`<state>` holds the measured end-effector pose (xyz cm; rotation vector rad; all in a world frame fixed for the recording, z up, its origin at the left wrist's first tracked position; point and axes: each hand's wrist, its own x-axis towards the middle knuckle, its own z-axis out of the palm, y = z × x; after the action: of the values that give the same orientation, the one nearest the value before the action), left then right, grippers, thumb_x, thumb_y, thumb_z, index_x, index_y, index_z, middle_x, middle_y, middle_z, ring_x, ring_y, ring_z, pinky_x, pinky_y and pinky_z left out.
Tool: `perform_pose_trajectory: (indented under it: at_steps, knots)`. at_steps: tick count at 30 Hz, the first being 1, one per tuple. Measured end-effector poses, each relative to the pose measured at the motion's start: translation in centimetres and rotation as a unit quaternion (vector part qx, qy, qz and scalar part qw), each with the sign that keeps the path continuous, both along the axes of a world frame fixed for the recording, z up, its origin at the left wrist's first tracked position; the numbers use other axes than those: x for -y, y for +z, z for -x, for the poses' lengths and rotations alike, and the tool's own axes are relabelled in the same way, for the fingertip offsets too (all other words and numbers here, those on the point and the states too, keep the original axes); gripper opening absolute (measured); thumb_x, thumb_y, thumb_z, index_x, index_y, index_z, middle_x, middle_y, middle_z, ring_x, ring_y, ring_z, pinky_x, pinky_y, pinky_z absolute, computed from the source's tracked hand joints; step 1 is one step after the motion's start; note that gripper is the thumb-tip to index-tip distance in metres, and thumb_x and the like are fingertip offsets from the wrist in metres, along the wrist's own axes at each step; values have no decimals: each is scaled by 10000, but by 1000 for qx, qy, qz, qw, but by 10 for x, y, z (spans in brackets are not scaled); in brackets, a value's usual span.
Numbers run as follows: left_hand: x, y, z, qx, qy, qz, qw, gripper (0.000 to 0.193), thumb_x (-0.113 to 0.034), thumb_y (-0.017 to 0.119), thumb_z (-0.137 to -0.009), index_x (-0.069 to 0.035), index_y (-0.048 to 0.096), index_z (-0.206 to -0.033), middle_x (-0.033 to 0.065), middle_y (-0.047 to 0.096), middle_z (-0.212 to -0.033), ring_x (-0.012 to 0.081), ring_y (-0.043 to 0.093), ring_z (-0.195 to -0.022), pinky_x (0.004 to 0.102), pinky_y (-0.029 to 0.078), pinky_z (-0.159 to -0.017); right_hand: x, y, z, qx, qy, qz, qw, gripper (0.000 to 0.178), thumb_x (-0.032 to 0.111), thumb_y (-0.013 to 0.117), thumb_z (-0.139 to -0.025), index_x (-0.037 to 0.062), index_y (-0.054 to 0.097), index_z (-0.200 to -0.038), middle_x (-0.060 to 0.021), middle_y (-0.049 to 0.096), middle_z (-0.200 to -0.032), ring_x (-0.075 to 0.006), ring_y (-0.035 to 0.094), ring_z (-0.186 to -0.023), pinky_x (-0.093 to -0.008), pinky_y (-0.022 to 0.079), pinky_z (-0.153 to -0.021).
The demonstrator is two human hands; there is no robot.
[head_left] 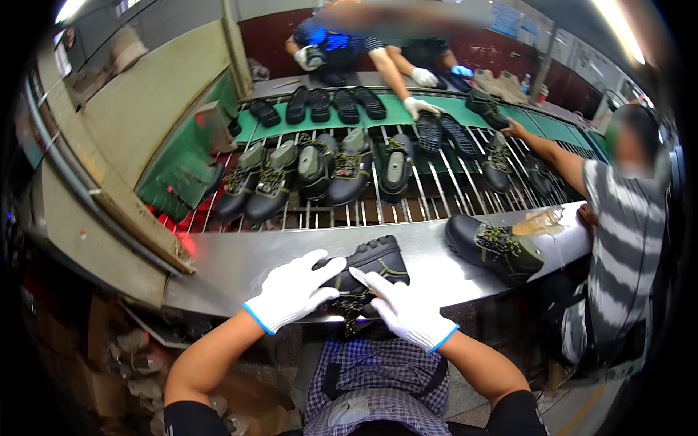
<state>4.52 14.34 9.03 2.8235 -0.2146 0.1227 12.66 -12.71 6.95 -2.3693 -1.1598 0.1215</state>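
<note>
A black lace-up boot [373, 263] lies on the steel ledge [233, 265] right in front of me, its laces hanging over the near edge. My left hand [291, 289], in a white glove, grips the boot's left side. My gloved right hand [403, 309] rests on its near right side by the laces, fingers spread over them. Both forearms are bare and come in from the lower edge.
A second black boot [493, 249] lies on the ledge to the right. Several boots [320, 171] and black soles [345, 105] ride the barred conveyor [436, 192] beyond. A person in a striped shirt [625, 240] reaches over it at right; other gloved workers stand across.
</note>
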Motion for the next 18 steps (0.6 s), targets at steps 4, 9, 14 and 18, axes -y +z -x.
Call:
perform_pose_trajectory:
  at_steps: [4,9,14,18]
  knots:
    - [-4,4,-8,51,-32,-27,998,559,-383,804,-902,-166,669,-1400,198,603,-1434,386,676,-1196,472,553,-1034,20,39,-6,-73,-13,-60,995,450,222,626,-1025,120,620,-1464,-173,735,-1057,-351,708,-872,-476,551,-826]
    - [48,22,-66,-80,15,23,996,1186,-626,860,-726,11,378,-1603,258,593,-1438,429,661,-1228,479,522,-1078,41,29,-41,-7,-44,13,999,450,195,546,-1035,184,595,-1482,-172,730,-878,-326,711,-782,-448,565,-742]
    - [67,-7,-88,-43,47,-11,998,1059,-605,787,-800,53,436,-1552,280,616,-1367,415,694,-1149,483,554,-985,-5,32,-29,-19,-58,47,997,295,214,547,-1040,113,627,-1306,-221,731,-846,-376,709,-715,-504,566,-688]
    - [61,-35,-82,46,27,-38,998,928,-500,829,-813,37,491,-1491,218,669,-1187,395,726,-1019,473,587,-875,-12,8,-16,-35,24,-35,998,257,227,553,-1050,92,621,-1258,-217,719,-827,-447,685,-685,-543,571,-697]
